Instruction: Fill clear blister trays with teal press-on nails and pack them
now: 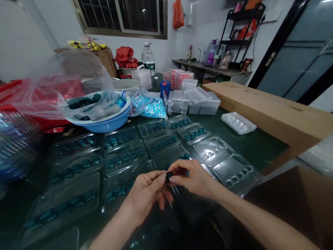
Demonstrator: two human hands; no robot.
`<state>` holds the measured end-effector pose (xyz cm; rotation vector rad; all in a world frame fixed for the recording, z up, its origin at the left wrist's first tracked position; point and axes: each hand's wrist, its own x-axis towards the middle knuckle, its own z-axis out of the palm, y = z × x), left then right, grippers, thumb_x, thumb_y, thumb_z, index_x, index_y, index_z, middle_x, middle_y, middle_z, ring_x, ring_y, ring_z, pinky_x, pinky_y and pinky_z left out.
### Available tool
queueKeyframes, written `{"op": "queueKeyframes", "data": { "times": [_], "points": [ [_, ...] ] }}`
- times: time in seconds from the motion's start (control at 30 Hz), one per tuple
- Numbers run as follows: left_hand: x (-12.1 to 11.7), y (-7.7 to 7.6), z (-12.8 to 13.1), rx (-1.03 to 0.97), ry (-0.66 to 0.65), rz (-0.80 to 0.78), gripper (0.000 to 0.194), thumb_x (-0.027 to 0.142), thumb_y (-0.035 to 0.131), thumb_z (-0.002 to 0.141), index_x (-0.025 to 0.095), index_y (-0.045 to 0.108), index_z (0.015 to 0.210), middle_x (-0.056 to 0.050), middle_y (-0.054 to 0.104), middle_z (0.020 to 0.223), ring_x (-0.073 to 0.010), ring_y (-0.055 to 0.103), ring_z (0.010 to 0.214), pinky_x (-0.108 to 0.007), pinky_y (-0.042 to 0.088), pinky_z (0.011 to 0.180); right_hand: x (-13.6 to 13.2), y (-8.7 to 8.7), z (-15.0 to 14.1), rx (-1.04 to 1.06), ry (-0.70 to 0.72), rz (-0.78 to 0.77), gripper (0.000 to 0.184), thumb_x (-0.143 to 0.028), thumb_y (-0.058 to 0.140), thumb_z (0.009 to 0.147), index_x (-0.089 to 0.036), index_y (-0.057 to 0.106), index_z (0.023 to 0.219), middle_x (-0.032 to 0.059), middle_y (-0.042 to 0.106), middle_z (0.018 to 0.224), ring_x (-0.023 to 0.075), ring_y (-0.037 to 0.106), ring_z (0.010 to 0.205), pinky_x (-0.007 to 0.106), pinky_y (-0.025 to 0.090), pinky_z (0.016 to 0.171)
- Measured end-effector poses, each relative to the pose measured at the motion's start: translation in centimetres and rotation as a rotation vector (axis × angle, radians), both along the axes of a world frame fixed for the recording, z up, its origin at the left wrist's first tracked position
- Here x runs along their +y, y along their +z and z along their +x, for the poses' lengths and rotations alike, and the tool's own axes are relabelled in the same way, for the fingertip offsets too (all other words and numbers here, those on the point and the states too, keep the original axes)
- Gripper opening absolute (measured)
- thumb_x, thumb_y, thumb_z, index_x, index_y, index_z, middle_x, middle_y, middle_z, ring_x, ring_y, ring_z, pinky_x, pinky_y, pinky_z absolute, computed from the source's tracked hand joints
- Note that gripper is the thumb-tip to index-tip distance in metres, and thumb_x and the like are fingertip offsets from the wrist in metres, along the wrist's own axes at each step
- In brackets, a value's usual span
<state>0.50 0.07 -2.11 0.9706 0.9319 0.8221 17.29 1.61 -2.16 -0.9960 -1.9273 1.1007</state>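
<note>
Dark piece (169, 176): it is sitting between my two hands, above the clear blister trays (125, 154), looking small and light, probably stiff; its exact shape is escaping me
Left hand (145, 190): I am clamping the piece's left side with thumb and forefinger, the lower fingers curling loosely apart beneath
Right hand (193, 177): I am pinching the opposite side, thumb and forefinger closing on it
Edges: these are giving the surest hold, I judge; a smooth face could be slipping if I am squeezing hard
Blister trays: they are lying in rows on the dark green tabletop (263, 147), probably flexing easily, so their rims are offering the safer hold
</note>
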Motion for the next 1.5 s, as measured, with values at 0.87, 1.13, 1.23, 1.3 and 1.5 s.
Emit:
{"op": "queueKeyframes", "data": {
  "times": [0.87,1.13,1.23,1.3,1.5],
  "points": [
    [0.6,1.2,-4.1,0.507,0.348,0.163,0.012,0.024,0.056,0.072,0.017,0.062,0.079,-0.001,0.056,0.061,-0.0101,0.048,0.047,-0.018,0.033,0.040,-1.2,-1.6,2.1,-0.061,-0.335,0.204,0.019,-0.010,0.044,0.074,-0.018,0.056,0.085,-0.0019,0.053,0.065,0.0097,0.049,0.054,0.020,0.039,0.053],
    [-1.6,2.0,-1.8,-0.157,0.018,-0.288,0.016,0.024,0.049,0.074,0.012,0.059,0.070,-0.006,0.053,0.069,-0.0152,0.053,0.052,-0.018,0.028,0.029,-2.1,-0.9,-0.5,0.217,-0.360,-0.019,0.011,-0.017,0.061,0.067,-0.019,0.057,0.077,-0.0032,0.052,0.065,0.0099,0.048,0.059,0.021,0.039,0.055],
    [-2.6,1.7,0.1,-0.161,0.004,-0.371,0.026,0.036,0.048,0.077,0.013,0.059,0.075,-0.004,0.052,0.069,-0.0112,0.049,0.045,-0.017,0.022,0.028,-2.4,-1.4,-1.8,0.155,-0.400,0.005,0.012,-0.017,0.063,0.064,-0.019,0.054,0.071,-0.0047,0.049,0.061,0.0095,0.045,0.056,0.020,0.036,0.052],
    [-3.0,1.4,0.4,-0.117,0.030,-0.350,0.029,0.041,0.051,0.076,0.013,0.059,0.077,-0.004,0.053,0.068,-0.0096,0.047,0.044,-0.016,0.020,0.028,-2.5,-1.8,-2.0,0.117,-0.424,0.046,0.013,-0.018,0.063,0.062,-0.019,0.051,0.068,-0.0055,0.046,0.059,0.0093,0.043,0.055,0.020,0.035,0.052],
    [-3.1,0.6,-0.3,-0.164,0.118,-0.353,0.021,0.032,0.061,0.072,0.013,0.054,0.067,0.000,0.047,0.057,-0.0044,0.040,0.042,-0.015,0.016,0.033,-2.8,-2.2,-1.5,0.058,-0.306,0.047,0.017,-0.022,0.060,0.069,-0.018,0.048,0.058,-0.0063,0.043,0.053,0.0076,0.040,0.052,0.019,0.032,0.049]
  ]
}}
